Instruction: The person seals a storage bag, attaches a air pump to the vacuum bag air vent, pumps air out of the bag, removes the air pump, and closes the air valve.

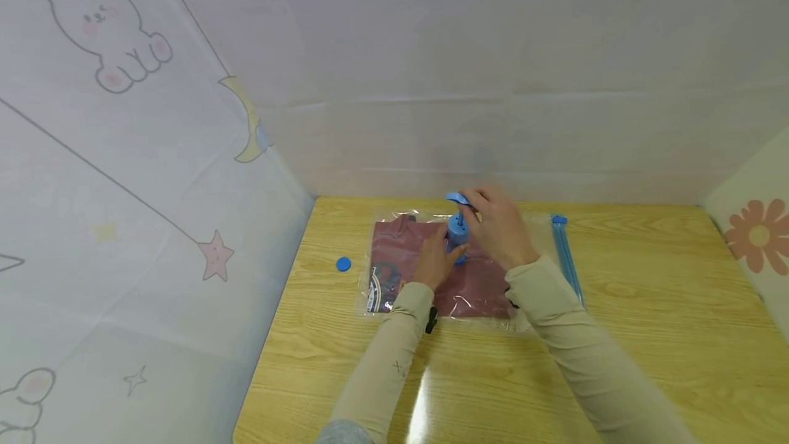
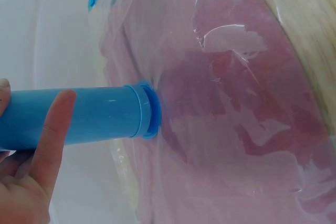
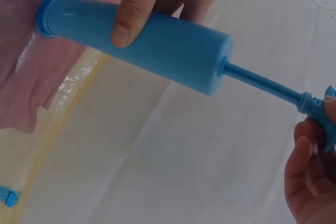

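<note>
A blue hand pump (image 1: 457,230) stands on a clear vacuum storage bag (image 1: 481,293) with a folded maroon garment (image 1: 403,245) inside. Its lower end meets a blue valve ring (image 2: 152,109) on the bag. My left hand (image 1: 435,259) grips the pump's barrel (image 3: 152,40), thumb on one side and fingers on the other. With my right hand (image 1: 498,225) I hold the pump's handle (image 1: 457,198), and a length of the rod (image 3: 262,83) shows between handle and barrel.
A round blue cap (image 1: 343,264) lies on the wooden table (image 1: 308,334) left of the bag. The bag's blue zip edge (image 1: 564,252), with a slider (image 1: 559,219) at its far end, runs along the right. Printed cloth walls (image 1: 431,122) enclose the table's back and sides.
</note>
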`<action>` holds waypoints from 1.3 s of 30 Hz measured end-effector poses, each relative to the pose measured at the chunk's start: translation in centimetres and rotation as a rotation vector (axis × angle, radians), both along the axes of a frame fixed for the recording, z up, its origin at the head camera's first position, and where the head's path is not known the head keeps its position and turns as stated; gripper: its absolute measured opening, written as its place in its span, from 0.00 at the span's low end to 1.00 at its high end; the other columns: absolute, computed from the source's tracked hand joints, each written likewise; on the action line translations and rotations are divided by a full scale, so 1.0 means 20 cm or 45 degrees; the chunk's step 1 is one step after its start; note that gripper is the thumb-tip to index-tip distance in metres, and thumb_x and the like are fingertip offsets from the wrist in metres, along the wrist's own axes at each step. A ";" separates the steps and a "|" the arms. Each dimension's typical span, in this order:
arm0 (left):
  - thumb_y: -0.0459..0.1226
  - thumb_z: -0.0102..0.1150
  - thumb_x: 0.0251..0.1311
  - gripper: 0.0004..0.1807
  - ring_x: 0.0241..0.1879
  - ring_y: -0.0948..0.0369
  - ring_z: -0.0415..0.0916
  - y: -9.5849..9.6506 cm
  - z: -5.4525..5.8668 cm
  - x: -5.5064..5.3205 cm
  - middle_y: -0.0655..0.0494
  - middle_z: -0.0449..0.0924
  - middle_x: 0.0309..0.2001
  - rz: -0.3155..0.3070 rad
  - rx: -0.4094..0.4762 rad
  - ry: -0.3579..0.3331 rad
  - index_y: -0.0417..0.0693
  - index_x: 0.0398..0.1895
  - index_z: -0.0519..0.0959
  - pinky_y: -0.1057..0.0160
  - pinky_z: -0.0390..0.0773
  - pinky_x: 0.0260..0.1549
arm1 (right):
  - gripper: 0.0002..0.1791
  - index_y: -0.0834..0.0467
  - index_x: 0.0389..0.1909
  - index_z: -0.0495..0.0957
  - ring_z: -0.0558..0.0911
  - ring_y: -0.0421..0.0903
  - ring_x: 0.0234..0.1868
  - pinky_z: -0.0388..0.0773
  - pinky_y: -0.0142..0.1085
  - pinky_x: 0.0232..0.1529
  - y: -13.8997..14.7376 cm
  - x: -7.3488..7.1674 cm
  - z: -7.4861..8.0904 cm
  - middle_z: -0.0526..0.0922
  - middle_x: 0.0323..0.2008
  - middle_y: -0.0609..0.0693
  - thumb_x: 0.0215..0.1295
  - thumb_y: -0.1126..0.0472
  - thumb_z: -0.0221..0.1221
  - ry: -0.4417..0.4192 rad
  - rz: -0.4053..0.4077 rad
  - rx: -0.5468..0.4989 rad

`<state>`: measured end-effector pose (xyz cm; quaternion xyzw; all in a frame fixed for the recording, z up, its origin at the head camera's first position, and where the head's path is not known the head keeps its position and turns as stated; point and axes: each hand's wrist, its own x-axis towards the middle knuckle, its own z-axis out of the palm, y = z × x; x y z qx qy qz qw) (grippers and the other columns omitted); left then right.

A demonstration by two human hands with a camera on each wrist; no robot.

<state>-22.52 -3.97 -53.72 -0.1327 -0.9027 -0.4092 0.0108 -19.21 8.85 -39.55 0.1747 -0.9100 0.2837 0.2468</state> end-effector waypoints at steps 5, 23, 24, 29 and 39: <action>0.46 0.63 0.61 0.30 0.54 0.51 0.79 0.00 0.01 0.00 0.47 0.81 0.55 0.018 -0.029 -0.016 0.52 0.65 0.67 0.51 0.79 0.53 | 0.14 0.64 0.49 0.81 0.80 0.54 0.36 0.80 0.45 0.35 0.00 0.00 -0.05 0.80 0.39 0.59 0.62 0.65 0.63 -0.043 0.004 0.023; 0.46 0.63 0.61 0.29 0.55 0.55 0.79 -0.02 0.01 0.00 0.49 0.81 0.55 -0.027 -0.027 0.013 0.52 0.64 0.69 0.56 0.79 0.53 | 0.16 0.65 0.52 0.79 0.80 0.55 0.36 0.80 0.48 0.36 0.00 -0.02 -0.16 0.79 0.40 0.61 0.68 0.61 0.58 -0.335 -0.010 0.082; 0.46 0.63 0.61 0.28 0.55 0.55 0.79 -0.02 0.01 0.00 0.49 0.81 0.55 -0.028 -0.031 0.012 0.52 0.64 0.69 0.56 0.80 0.53 | 0.17 0.65 0.53 0.79 0.80 0.55 0.37 0.80 0.48 0.37 0.00 -0.02 -0.16 0.80 0.41 0.61 0.68 0.61 0.58 -0.359 -0.011 0.083; 0.46 0.62 0.62 0.27 0.54 0.55 0.80 -0.02 0.01 0.00 0.49 0.82 0.53 -0.034 -0.044 0.019 0.50 0.62 0.70 0.57 0.80 0.53 | 0.19 0.65 0.57 0.76 0.81 0.58 0.45 0.80 0.51 0.46 0.01 -0.02 -0.18 0.80 0.47 0.63 0.71 0.59 0.55 -0.459 -0.021 0.105; 0.46 0.62 0.62 0.27 0.53 0.55 0.80 -0.02 0.00 0.01 0.49 0.83 0.52 -0.048 -0.020 0.025 0.50 0.62 0.70 0.57 0.80 0.52 | 0.18 0.66 0.55 0.75 0.79 0.61 0.52 0.77 0.54 0.53 0.01 -0.02 -0.17 0.79 0.52 0.64 0.73 0.59 0.51 -0.519 -0.011 0.090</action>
